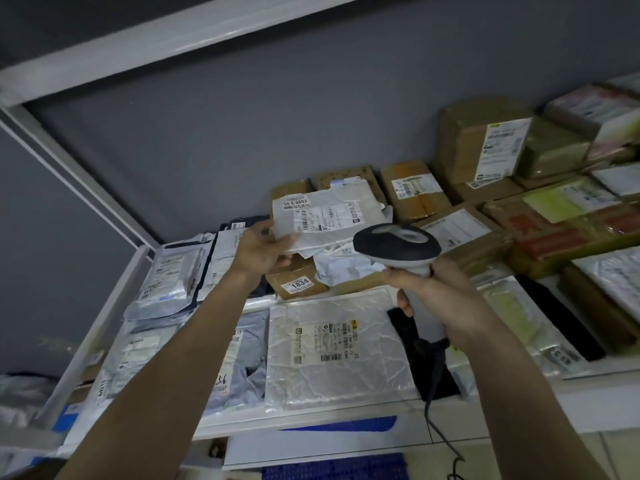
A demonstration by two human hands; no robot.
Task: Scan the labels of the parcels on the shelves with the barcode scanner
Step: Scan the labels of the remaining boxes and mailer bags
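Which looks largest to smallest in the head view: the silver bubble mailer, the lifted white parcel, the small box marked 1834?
1. Silver bubble mailer, though it lies nearest the camera.
2. Lifted white parcel, pinched by the left hand.
3. Small box marked 1834, partly hidden.

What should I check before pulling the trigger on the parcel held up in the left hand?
1. Scanner held firmly by the right hand: ok.
2. Grey mailer lifted clear of the shelf in the left hand: ok.
3. Label faces up, barcode uncovered by fingers: ok.
4. Scanner head aimed at that barcode: cannot tell.
5. Label flat enough to read; the mailer is crumpled: cannot tell.
6. Cable hanging free: ok.
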